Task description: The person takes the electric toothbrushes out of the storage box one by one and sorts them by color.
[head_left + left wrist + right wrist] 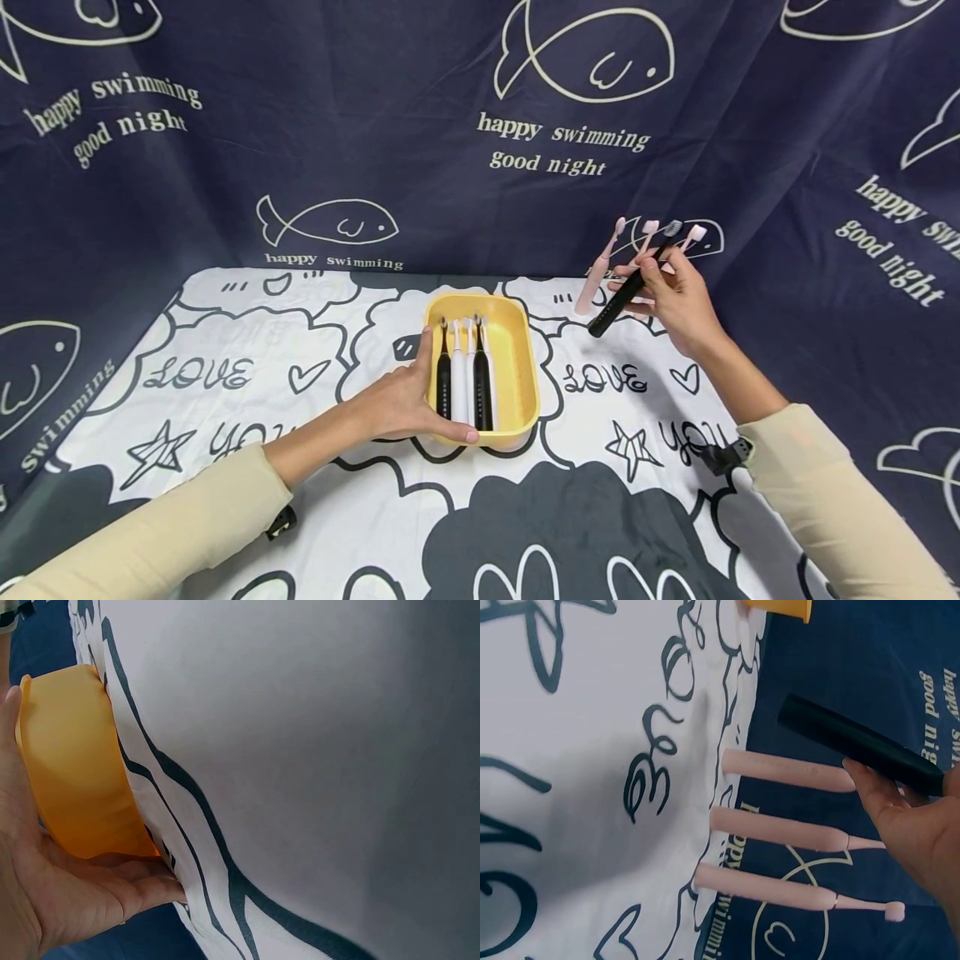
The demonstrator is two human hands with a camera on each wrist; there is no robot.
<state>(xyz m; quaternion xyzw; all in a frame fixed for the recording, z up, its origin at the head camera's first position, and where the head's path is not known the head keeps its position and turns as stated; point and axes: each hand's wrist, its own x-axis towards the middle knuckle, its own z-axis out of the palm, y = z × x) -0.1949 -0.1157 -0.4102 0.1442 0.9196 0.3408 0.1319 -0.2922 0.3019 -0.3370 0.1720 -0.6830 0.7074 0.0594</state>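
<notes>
My left hand is spread around the near left corner of a yellow container, thumb along its front rim and fingers against its side. Several black and white electric toothbrushes lie side by side in the container's left part, heads toward the back. In the air at the right, my right hand grips a black electric toothbrush by its handle, bristles up. Behind it, three pink electric toothbrushes stand upright at the table's back edge, partly covered by the hand in the head view.
A white cloth with black cartoon drawings covers the table. Dark blue fabric with fish prints hangs behind it and at both sides. The container's right part shows bare yellow floor.
</notes>
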